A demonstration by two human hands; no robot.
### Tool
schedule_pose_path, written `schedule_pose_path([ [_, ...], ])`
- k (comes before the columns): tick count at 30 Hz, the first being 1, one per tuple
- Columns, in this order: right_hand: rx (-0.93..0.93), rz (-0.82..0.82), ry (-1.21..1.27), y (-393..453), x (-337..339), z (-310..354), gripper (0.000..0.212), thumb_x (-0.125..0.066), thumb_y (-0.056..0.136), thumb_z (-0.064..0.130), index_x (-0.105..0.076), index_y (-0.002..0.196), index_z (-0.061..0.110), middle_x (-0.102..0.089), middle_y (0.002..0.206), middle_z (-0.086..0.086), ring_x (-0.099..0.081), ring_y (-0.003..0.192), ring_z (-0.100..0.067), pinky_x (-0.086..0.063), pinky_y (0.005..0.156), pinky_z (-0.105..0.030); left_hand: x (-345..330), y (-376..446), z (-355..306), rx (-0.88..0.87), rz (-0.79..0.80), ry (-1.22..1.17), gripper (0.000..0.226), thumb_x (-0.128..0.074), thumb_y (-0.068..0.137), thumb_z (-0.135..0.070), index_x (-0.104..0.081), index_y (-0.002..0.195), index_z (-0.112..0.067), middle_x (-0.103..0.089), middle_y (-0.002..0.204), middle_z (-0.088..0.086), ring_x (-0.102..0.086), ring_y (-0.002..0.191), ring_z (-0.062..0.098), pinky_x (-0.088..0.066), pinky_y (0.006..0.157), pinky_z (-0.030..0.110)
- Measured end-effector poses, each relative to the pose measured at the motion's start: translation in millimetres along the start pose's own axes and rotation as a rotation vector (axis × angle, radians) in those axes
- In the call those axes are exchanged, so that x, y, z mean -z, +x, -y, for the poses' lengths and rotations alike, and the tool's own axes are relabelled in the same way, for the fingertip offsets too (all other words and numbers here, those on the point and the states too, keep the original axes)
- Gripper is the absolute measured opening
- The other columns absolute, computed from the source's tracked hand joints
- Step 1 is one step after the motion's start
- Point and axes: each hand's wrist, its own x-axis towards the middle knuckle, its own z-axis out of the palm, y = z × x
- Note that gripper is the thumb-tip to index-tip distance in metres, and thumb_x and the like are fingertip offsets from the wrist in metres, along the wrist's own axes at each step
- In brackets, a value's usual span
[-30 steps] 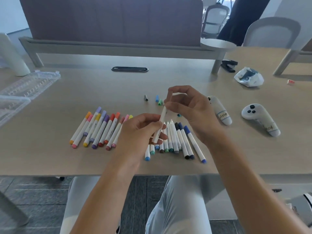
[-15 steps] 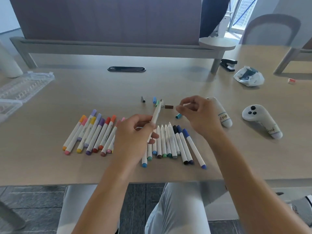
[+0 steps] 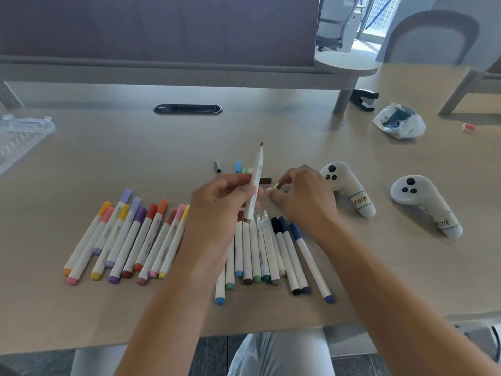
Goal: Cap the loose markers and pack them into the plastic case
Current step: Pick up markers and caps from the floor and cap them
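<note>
Head view: your left hand (image 3: 222, 204) grips an uncapped brown marker (image 3: 254, 185) upright, bare tip up, above the desk (image 3: 108, 158), while your right hand (image 3: 301, 196) reaches with curled fingers toward the brown cap (image 3: 265, 181) lying just beside its fingertips; whether they pinch anything yet you cannot tell. Take that cap, line it up straight with the tip and press until it seats, keeping the barrel steady in the left grip. Count: ten capped markers (image 3: 130, 237) in the warm row at left; about eleven markers (image 3: 271, 253) in the cool-coloured row under your wrists, some hidden; three more loose caps (image 3: 238, 166) beyond the hands. The plastic case (image 3: 19, 139) sits open at the far left edge, well apart.
</note>
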Motion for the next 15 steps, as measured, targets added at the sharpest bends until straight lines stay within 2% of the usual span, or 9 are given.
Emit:
schedule_pose_path([
  [3,0.024,-0.006,0.022,2,-3,-1,0.045,-0.070,0.090,0.054,-0.068,0.123,0.025,-0.065,0.118,0.004,-0.060,0.108,-0.017,-0.053,0.090,-0.038,1,3,3,0.005,0.003,-0.018,0.016,-0.066,0.096,-0.017,-0.076,0.105,-0.026,-0.079,0.092,-0.004,-0.073,0.090,0.017,-0.061,0.085,0.039],
  [5,0.039,0.005,0.053,7,-4,2,0.046,-0.070,0.090,0.053,-0.066,0.127,0.025,-0.066,0.118,0.004,-0.060,0.109,-0.018,-0.054,0.092,-0.039,4,5,4,-0.001,0.005,-0.014,0.017,-0.066,0.096,-0.017,-0.076,0.105,-0.026,-0.079,0.092,-0.004,-0.073,0.089,0.017,-0.061,0.085,0.038],
  [10,0.081,0.038,0.010,19,-14,13,0.034,-0.066,0.094,0.038,-0.070,0.124,0.025,-0.063,0.117,0.002,-0.057,0.107,-0.019,-0.054,0.090,-0.039,13,11,4,-0.022,-0.006,-0.019,0.018,-0.066,0.097,-0.016,-0.076,0.104,-0.029,-0.079,0.093,-0.004,-0.073,0.091,0.017,-0.059,0.085,0.039],
  [15,0.124,0.033,-0.048,24,-18,15,0.017,-0.064,0.097,0.029,-0.074,0.111,0.027,-0.061,0.109,0.003,-0.055,0.104,-0.019,-0.050,0.085,-0.037,23,11,4,-0.025,-0.013,-0.024,0.018,-0.064,0.098,-0.016,-0.076,0.105,-0.027,-0.079,0.093,-0.004,-0.073,0.086,0.013,-0.061,0.082,0.033],
])
